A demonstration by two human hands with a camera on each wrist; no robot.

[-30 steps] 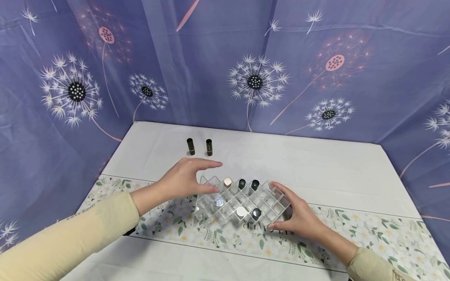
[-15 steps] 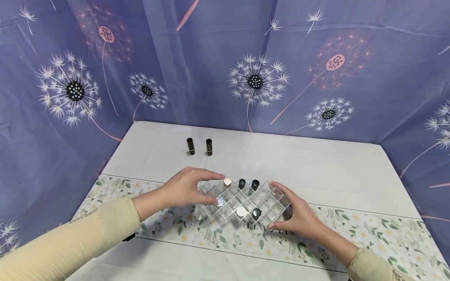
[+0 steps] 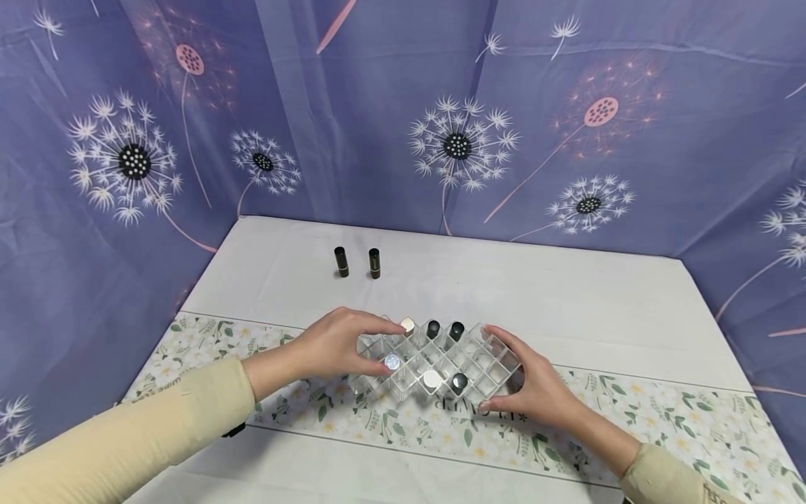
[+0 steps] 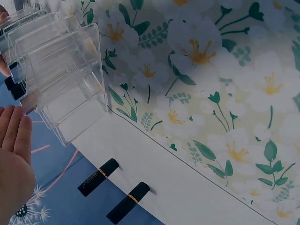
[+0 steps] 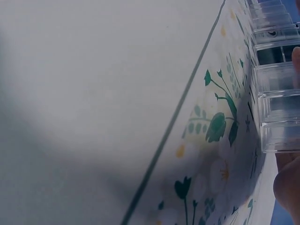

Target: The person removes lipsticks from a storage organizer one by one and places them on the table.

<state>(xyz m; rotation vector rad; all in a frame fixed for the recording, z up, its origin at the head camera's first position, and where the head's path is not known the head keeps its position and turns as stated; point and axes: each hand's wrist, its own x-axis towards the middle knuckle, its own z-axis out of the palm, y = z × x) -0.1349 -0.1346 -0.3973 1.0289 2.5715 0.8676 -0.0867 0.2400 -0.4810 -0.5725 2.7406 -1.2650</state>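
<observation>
A clear lipstick organizer [image 3: 481, 360] with diamond-shaped slots stands on the floral strip. In it are a gold-capped lipstick [image 3: 408, 325], a silver-topped one [image 3: 392, 362], a white-topped one [image 3: 432, 380] and several black-topped ones [image 3: 456, 330]. My right hand [image 3: 544, 392] grips the organizer's right end, thumb at the front and fingers at the back. Over the left end reaches my left hand [image 3: 336, 344], index fingertip at the gold cap and thumb beside the silver top; whether they touch I cannot tell. The left wrist view shows straight fingers [image 4: 14, 126] near the organizer [image 4: 70, 84].
Two black lipsticks [image 3: 341, 262] [image 3: 374, 263] with gold bands stand behind the organizer on the white tabletop [image 3: 535, 294]. A purple dandelion-print curtain [image 3: 378, 126] encloses the back and sides.
My left hand has moved forward and right, down toward the gold-capped and silver-topped lipsticks. My right hand and the organizer have stayed in place.
</observation>
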